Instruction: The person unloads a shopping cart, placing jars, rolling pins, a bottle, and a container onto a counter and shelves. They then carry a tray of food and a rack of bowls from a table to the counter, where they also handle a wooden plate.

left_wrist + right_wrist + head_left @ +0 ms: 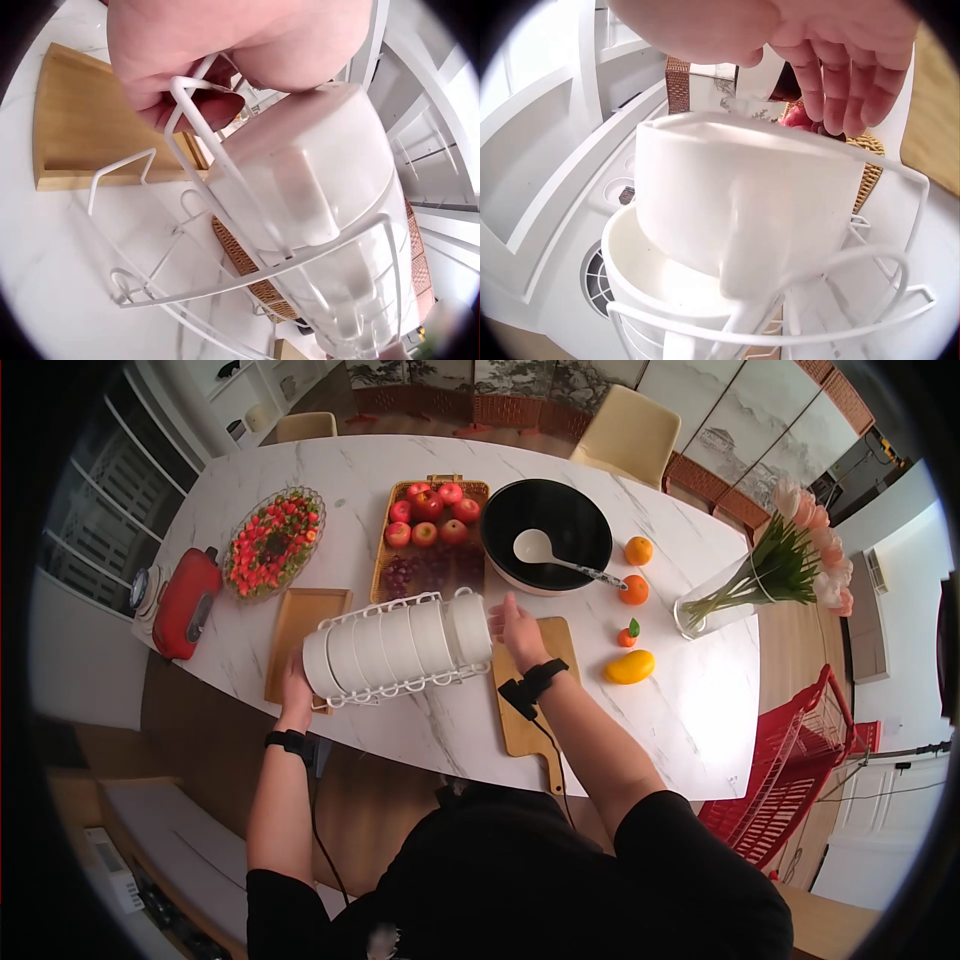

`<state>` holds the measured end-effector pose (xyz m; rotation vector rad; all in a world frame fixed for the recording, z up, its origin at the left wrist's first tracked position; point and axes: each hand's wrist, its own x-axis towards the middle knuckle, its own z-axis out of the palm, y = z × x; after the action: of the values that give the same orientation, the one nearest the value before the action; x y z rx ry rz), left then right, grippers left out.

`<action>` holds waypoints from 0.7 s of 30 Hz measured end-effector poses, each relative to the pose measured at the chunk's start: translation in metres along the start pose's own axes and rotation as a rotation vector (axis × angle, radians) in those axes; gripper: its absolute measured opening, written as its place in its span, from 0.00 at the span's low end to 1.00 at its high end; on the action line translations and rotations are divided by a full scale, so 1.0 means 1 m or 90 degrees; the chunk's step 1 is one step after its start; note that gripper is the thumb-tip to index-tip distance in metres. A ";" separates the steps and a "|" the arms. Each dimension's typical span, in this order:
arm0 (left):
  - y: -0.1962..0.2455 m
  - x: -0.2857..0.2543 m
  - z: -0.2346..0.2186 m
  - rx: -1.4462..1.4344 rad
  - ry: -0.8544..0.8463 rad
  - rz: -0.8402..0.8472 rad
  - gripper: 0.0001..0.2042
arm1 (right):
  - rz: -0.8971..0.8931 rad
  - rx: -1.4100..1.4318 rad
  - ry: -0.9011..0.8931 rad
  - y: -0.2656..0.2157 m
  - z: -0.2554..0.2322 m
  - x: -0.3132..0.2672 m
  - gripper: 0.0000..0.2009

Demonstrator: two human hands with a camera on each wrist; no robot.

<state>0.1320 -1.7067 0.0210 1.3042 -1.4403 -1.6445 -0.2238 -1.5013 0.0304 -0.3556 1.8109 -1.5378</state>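
A white wire rack (405,688) lies sideways over the near part of the table, with a row of white cups (385,648) nested in it. My left hand (294,685) is at its left end; in the left wrist view its fingers curl round the rack's wire beside the end cup (300,165). At the opposite end, my right hand (520,632) is close to the last cup (467,628). The right wrist view shows that hand's fingers (836,90) loosely extended beyond the cup (750,187), gripping nothing.
A wooden tray (290,622) and a cutting board (545,670) flank the rack. Behind it are a basket (383,575) of apples and grapes and a black bowl (545,510) with a ladle (560,558). Oranges (633,590), a mango (630,667) and a flower vase (700,615) stand right.
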 end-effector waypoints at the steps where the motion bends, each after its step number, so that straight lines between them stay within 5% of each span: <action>1: -0.001 0.000 -0.001 0.008 -0.004 0.015 0.23 | 0.021 0.030 0.002 -0.007 -0.004 -0.005 0.28; 7: -0.008 0.003 0.000 0.000 0.033 0.004 0.23 | 0.028 -0.008 -0.131 -0.011 -0.017 -0.013 0.18; 21: -0.005 -0.001 0.001 -0.028 0.059 -0.019 0.25 | -0.050 0.000 -0.221 -0.042 -0.004 -0.036 0.21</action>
<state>0.1318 -1.7046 0.0165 1.3653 -1.3297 -1.6044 -0.2110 -1.4864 0.0822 -0.6573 1.5401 -1.4266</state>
